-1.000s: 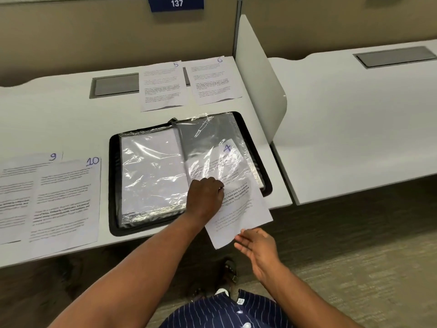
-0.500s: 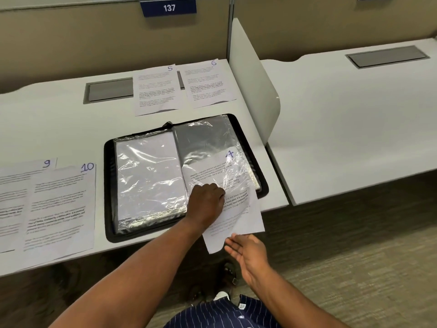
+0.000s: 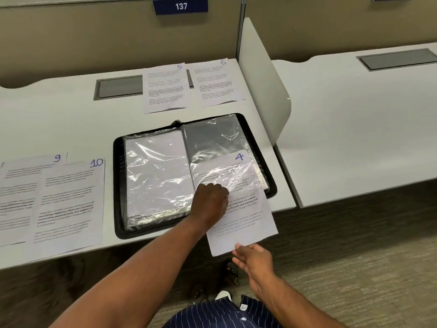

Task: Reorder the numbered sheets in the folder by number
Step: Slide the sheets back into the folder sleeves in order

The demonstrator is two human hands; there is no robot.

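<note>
- Sheet 4 point(image 3: 243, 223) has swung squarer to the folder point(image 3: 117, 185) since a second ago. Its top is in the plastic sleeve point(image 3: 212, 140) and its lower half hangs toward the right hand point(image 3: 254, 260).
- That hand, fingers straight and apart, touches the sheet's bottom edge, likely to steer it.
- Just beyond, the left hand point(image 3: 210, 204) lies curled at the sleeve's mouth; I cannot tell whether it pinches the plastic.
- Sheets 9 point(image 3: 14, 197) and 10 point(image 3: 68, 202) wait to its left, with 5 point(image 3: 166, 88) and 6 point(image 3: 217, 81) farther off, seemingly sorted.
</note>
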